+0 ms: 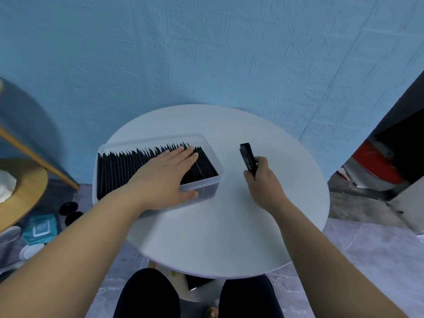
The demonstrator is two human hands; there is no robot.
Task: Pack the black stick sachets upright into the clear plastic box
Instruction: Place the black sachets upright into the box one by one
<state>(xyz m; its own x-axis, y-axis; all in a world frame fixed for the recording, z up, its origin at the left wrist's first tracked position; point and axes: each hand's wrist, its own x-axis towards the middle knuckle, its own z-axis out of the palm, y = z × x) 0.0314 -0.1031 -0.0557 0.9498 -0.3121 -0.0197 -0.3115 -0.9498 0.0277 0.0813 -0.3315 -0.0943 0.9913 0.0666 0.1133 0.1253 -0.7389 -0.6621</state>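
A clear plastic box [210, 146] sits on the left half of the round white table [229, 226], packed with a row of several black stick sachets [119, 171] standing upright. My left hand [167, 173] lies flat on top of the sachets near the box's right end, fingers straight, thumb against the box's front wall. To the right of the box, my right hand [261, 177] grips a small bunch of black sachets [247, 157] above the tabletop, their free ends pointing away from me.
A wooden side table [25, 187] stands at the left with white tissue on it. Blue wipe packs [41, 228] and black lids [68, 207] lie on the floor below. A dark opening with a red object [376, 166] is at the right. My knees are under the table's near edge.
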